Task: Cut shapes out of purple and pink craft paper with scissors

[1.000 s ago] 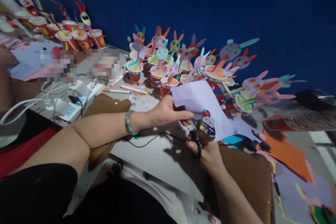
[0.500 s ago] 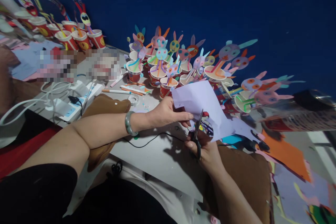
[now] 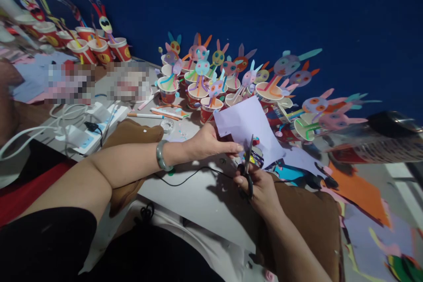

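Note:
A sheet of lilac paper (image 3: 246, 119) is pinched by its near edge in my left hand (image 3: 211, 143), thumb on top and fingers partly hidden beneath. My right hand (image 3: 259, 187) is closed round the black handles of a pair of scissors (image 3: 247, 163). The blades point up and away, over the lower edge of the paper, close to my left thumb. A notch shows in the paper's edge near my fingers. Several paper cups (image 3: 211, 108) with rabbit-faced paper figures stand just behind the sheet.
A power strip (image 3: 99, 128) with white cables lies left, near brown cushion (image 3: 137, 136). Markers (image 3: 145, 116) and a tape roll (image 3: 168, 126) sit mid-table. Orange paper (image 3: 360, 194) and scraps are on the right, below a clear container (image 3: 380, 141). Another person's arm (image 3: 9, 92) is at far left.
The lilac paper has shifted slightly and its right part sits higher. The scissors have turned a little more upright. My left hand keeps its pinch on the sheet.

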A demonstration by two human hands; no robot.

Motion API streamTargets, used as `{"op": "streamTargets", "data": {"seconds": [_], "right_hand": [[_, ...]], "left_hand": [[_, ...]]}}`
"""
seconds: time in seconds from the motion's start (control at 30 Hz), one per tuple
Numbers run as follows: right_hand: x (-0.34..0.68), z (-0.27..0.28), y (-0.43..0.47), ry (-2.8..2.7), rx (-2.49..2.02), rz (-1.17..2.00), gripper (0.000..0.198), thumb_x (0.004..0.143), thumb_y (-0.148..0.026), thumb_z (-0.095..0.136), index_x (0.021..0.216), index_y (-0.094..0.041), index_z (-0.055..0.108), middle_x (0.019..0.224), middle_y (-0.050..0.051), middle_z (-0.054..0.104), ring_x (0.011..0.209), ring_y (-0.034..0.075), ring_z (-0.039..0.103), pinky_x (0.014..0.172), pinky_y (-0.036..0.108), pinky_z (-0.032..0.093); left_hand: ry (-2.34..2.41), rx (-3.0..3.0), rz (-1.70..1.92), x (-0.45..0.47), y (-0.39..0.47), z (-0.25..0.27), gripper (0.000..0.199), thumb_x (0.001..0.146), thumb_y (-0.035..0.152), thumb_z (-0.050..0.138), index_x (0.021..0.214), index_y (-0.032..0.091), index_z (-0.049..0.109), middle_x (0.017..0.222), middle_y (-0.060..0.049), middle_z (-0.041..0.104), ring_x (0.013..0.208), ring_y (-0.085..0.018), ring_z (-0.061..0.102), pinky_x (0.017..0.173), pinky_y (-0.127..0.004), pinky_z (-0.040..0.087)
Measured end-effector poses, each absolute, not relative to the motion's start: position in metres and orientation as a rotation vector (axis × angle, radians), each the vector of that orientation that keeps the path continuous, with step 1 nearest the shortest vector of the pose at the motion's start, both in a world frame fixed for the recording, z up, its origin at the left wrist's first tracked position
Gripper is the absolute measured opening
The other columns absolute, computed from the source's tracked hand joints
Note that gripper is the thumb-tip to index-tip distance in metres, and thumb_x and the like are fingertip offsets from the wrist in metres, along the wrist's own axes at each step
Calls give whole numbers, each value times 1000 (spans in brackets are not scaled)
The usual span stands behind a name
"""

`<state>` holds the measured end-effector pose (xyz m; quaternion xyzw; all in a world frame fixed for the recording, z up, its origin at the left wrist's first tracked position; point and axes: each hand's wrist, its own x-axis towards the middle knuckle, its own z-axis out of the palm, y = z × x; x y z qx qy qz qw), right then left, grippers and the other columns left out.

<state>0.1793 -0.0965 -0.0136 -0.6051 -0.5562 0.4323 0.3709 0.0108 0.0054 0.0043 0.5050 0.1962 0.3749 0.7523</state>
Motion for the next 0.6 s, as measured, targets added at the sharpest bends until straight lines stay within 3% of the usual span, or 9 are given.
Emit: {"op": "streamTargets", "data": {"seconds": [0.6], "right_hand": [[184,-18,-99,-1454,-1593,1070,47,70,-62,73,62,-18,60,50,0,55,46,12,47,43,24,37]], "left_hand": [[419,1124,830,10,7,5,44,63,37,86,86,11,58,68,1,64,54,-9,60,55,-23,53]]}}
